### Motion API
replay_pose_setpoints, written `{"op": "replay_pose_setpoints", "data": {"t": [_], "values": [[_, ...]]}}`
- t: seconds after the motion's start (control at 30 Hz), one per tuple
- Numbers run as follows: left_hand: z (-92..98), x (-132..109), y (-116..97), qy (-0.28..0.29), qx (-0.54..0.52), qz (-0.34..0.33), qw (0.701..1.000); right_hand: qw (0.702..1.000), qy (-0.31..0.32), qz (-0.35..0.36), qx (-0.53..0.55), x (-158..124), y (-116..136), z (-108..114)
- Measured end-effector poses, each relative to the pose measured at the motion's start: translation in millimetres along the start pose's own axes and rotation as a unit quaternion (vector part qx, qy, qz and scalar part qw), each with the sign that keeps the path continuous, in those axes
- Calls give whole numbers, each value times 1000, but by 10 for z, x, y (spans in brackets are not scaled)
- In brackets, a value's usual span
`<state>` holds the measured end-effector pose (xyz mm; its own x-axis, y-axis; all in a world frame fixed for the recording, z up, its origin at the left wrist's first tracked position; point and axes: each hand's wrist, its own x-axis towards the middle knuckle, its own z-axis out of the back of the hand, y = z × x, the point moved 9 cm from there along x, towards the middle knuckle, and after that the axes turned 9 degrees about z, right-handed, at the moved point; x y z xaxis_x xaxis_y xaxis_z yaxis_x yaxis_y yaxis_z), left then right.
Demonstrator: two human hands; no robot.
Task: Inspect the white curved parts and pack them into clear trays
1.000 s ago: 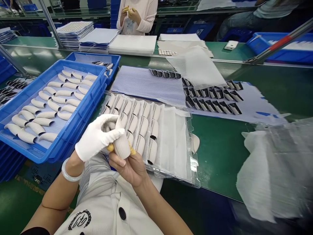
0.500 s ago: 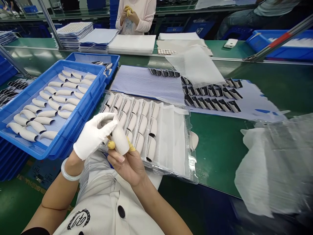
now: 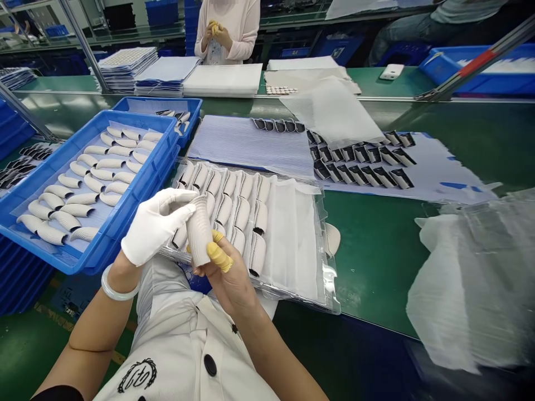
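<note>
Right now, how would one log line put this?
left hand: white-gloved, holding ribbed piece near top; right hand: yellow finger covers, holding lower end; clear tray: pale pieces in rows; blue tray: curved pieces

Ribbed piece [image 3: 199,231] turned more upright, right hand [image 3: 232,279] shifted around it

The counter [image 3: 368,239] is green and smooth. Along its far edge runs a green ledge [image 3: 365,83] with a pale metal rim. Two metal posts [image 3: 83,42] slant up at the counter's left side; another post [image 3: 516,40], banded in red, leans outward above the far edge toward the right corner. Beyond, a bench [image 3: 288,19] crosses the room, with a blue bin [image 3: 162,12] at its left. Light glares on the counter's far left. The floor [image 3: 16,334] is green, with a worn yellow strip [image 3: 53,317].
</note>
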<state>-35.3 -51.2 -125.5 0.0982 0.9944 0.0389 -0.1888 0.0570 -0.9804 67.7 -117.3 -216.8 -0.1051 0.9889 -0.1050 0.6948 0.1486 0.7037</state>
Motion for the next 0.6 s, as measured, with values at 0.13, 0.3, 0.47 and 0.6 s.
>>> {"op": "replay_pose_setpoints", "data": {"t": [0.13,0.3,0.47,0.6], "values": [[-93,-5,-133,-6,113,-44,993,996,-5,31,-80,19,76,71],[-126,100,-97,-59,190,-33,979,989,-14,38,-145,-27,163,150],[-271,306,379,-31,102,136,985,986,-29,117,-115,-101,417,235],[-465,369,674,10,40,217,975,983,-43,141,-109,-91,554,316]]}}
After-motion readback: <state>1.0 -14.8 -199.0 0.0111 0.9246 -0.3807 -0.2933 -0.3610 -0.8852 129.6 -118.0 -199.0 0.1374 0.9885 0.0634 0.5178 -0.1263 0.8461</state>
